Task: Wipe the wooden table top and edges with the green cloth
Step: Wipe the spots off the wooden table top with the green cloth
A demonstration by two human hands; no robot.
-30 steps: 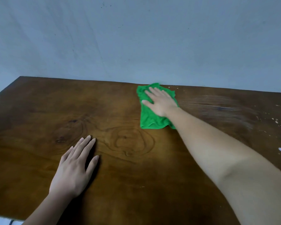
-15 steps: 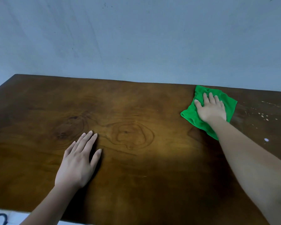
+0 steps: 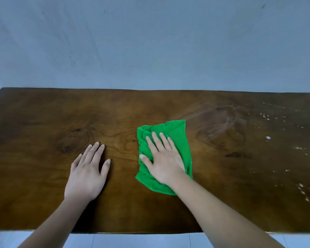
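Observation:
A dark wooden table top (image 3: 43,122) fills the view. The green cloth (image 3: 179,138) lies bunched near its middle. My right hand (image 3: 163,158) presses flat on the cloth, fingers spread and pointing away from me. My left hand (image 3: 88,172) rests flat on the bare wood to the left of the cloth, a short gap apart, holding nothing. A faint smeared streak (image 3: 220,122) shows on the wood to the right of the cloth.
White specks and a larger white spot (image 3: 268,137) dot the right part of the table. A pale blue-grey wall (image 3: 150,42) stands right behind the far edge. The near edge (image 3: 150,232) runs below my forearms, with light floor tiles beyond.
My right hand slid the cloth right along the far edge, then back left and toward me, to the table's middle. My left hand has stayed flat in place.

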